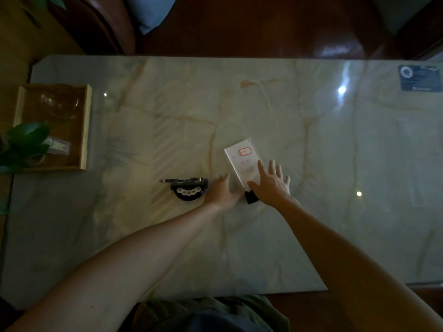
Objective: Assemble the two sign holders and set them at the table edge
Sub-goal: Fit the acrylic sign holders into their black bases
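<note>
Both bare forearms reach out from the near edge over a glossy marble table [263, 111], pale with tan veins, lit dimly and catching bright ceiling-light reflections. Beyond its far edge stand dark red leather seats [251, 25] and a blue cushion [151, 10].

At the middle of the table lies a clear sign panel [242, 161] holding a white sheet with a red-outlined label; its writing is too blurred to read. The right hand [271, 185] rests flat on the panel's near end, fingers spread, over a black base [251, 197]. The left hand [221, 191] lies just left of the panel, fingers loosely together, gripping nothing I can see.

Left of the panel sits a second sign holder [188, 188], black half-round base touching its flat-lying panel. Far left, a wooden tray [87, 125] holds glassware beside plant leaves [26, 140]. Far right of the panel, a blue card [420, 77] shows a white circular logo, text illegible
</note>
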